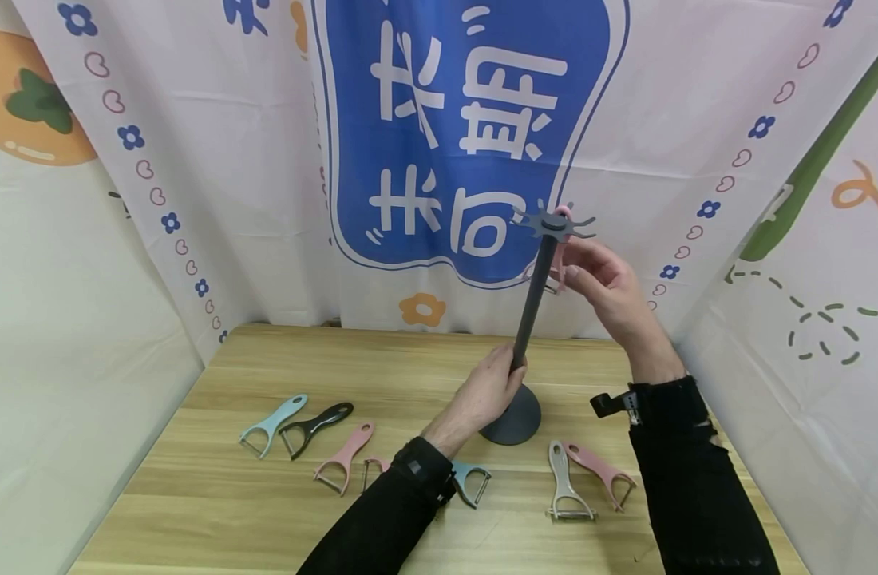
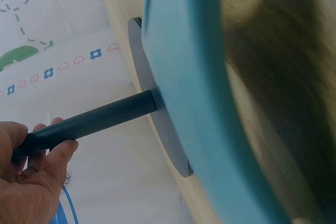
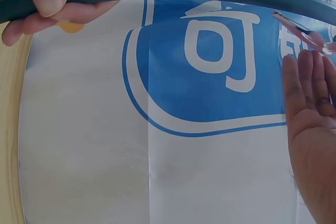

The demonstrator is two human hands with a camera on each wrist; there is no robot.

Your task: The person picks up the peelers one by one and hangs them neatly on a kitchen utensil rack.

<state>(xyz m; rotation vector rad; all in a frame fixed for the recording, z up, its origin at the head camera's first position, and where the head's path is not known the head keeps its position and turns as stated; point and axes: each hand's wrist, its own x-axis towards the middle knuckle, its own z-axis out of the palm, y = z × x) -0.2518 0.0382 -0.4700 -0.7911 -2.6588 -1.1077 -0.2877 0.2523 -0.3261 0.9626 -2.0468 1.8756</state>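
- Black sleeves (image 1: 698, 487) enter along the bottom edge.
- Lower right on the desk (image 1: 195, 535), a grey Y-peeler (image 1: 561, 475) lies beside a rose-pink peeler (image 1: 597, 465).
- Lower centre: a teal peeler (image 1: 462, 473), partly behind a sleeve.
- Lower left: light-blue peeler (image 1: 282, 414), black peeler (image 1: 324, 420), two pink peelers (image 1: 349, 452).
- Right of centre, the left hand (image 1: 485, 387) grips the dark stand (image 1: 533, 303)'s pole.
- Above, the right hand (image 1: 603, 283), fingers nearly straight, meets the hanging pink peeler (image 1: 560, 259) at the stand's pronged top; contact unclear.
- Behind: printed curtain (image 1: 266, 200).
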